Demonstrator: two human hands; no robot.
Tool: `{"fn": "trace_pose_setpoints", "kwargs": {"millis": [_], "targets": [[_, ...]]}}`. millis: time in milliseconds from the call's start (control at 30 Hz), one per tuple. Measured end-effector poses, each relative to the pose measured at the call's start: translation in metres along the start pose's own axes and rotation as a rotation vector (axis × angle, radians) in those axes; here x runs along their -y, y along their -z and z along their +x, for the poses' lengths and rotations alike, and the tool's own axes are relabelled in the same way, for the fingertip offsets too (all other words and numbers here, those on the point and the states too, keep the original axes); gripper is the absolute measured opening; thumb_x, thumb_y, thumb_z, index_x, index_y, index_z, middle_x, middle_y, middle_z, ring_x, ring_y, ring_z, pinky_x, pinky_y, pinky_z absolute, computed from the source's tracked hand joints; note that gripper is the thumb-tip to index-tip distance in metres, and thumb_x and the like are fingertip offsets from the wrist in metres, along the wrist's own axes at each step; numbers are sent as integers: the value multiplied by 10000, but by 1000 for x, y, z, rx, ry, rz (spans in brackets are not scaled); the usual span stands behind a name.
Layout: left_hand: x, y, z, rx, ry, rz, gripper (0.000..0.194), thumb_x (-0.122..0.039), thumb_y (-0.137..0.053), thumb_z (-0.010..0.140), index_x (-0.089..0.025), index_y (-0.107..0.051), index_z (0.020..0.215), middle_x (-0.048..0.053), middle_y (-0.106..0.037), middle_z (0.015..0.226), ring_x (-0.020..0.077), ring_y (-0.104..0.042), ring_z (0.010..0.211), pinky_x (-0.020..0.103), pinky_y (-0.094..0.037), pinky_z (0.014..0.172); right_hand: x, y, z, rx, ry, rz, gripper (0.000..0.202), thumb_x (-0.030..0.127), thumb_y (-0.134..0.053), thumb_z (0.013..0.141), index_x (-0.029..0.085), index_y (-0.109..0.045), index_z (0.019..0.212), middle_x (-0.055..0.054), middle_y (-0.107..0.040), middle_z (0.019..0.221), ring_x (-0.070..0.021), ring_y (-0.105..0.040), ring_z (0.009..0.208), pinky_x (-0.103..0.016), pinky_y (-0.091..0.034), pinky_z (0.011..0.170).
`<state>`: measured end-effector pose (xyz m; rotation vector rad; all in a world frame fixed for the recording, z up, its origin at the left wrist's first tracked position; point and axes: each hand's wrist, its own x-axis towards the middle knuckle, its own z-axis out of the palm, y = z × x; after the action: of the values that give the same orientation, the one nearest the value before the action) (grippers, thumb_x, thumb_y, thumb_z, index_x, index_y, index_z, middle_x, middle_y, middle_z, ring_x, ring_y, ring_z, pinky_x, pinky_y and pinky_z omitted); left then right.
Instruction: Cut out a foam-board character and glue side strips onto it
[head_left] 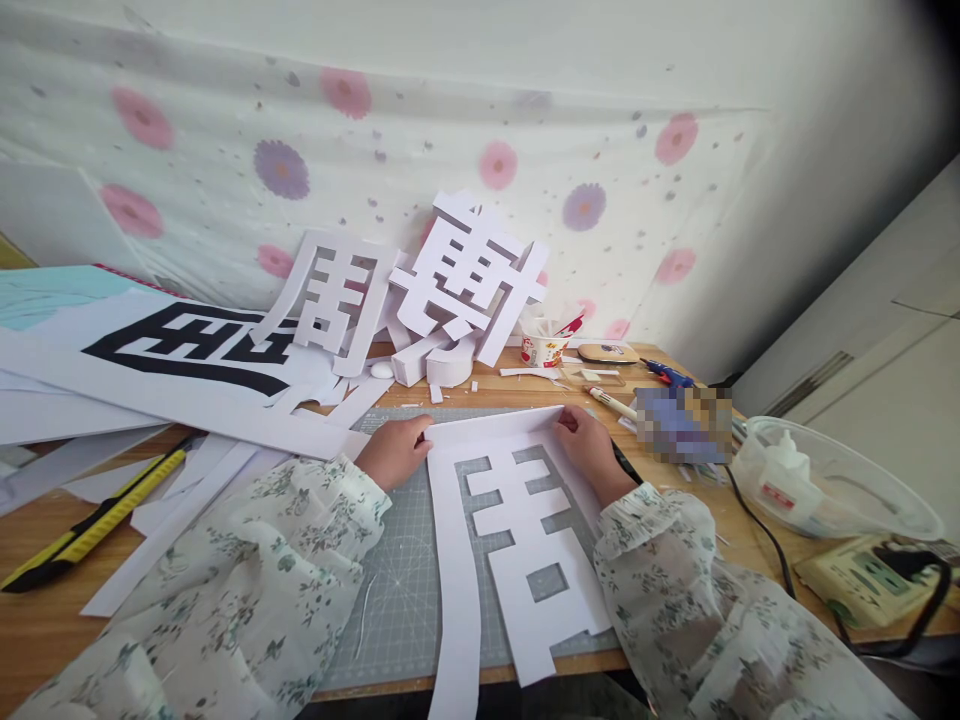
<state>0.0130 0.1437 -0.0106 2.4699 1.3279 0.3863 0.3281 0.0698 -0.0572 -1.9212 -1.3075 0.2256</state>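
A white cut-out Chinese character of stiff board lies on the grey cutting mat in front of me. Along its far edge stands a narrow white strip. My left hand pinches the strip's left end at the character's corner. At the other end, my right hand has its fingers closed on the strip near the right corner. Whether the strip is fixed to the character I cannot tell. The character's lower left leg reaches past the mat's near edge.
Left are a yellow utility knife, board offcuts and a sheet with a black character. Finished-looking white characters lean at the back. Right are a paper cup, blue glue gun, plastic bowl and power strip with cables.
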Motion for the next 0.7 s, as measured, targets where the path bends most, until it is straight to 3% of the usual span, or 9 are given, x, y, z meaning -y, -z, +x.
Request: {"fn": "trace_pose_setpoints", "kwargs": {"millis": [167, 700], "targets": [[0, 0, 0, -5, -1, -5, 113, -221, -488, 837, -242, -597, 862, 17, -680, 757, 230, -628, 744, 305, -376, 660, 0, 1, 0, 12, -1, -6, 173, 177, -579, 824, 196, -689, 956, -59, -761, 956, -206, -701, 861, -324, -519, 831], [-2, 1, 0, 17, 9, 35, 118, -219, -487, 856, -232, -598, 819, 19, -662, 729, 235, -627, 746, 307, -371, 668, 4, 4, -2, 20, -2, -26, 178, 201, -564, 819, 183, -684, 949, -65, -757, 937, -225, -696, 858, -339, -506, 811]]}}
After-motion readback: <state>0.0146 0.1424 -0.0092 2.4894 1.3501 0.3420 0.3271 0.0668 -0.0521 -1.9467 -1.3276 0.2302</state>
